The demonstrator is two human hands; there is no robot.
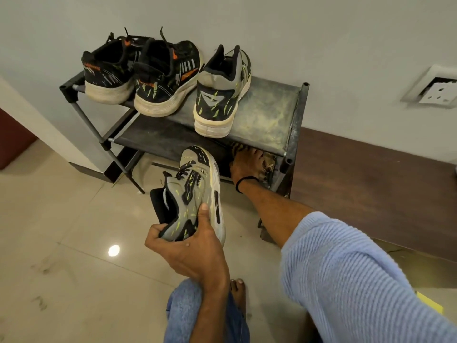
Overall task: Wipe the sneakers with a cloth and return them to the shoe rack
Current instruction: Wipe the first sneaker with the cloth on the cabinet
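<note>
Fingers of left hand [190, 253] clasp grey sneaker [197, 191]; right hand [247, 167] touches cloth [270, 162] on shoe rack [272, 107], grasp unclear.

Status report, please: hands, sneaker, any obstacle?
Left hand grips grey sneaker at heel. Right hand on striped cloth on lower shelf, grip unclear. Grey mate on rack top; nothing blocking.

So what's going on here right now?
A person's left hand grips one grey sneaker by its heel, off the shoe rack. The right hand reaches under the top shelf onto a striped cloth; whether it grips it is unclear. The matching grey sneaker and two black sneakers sit on the top shelf.
</note>
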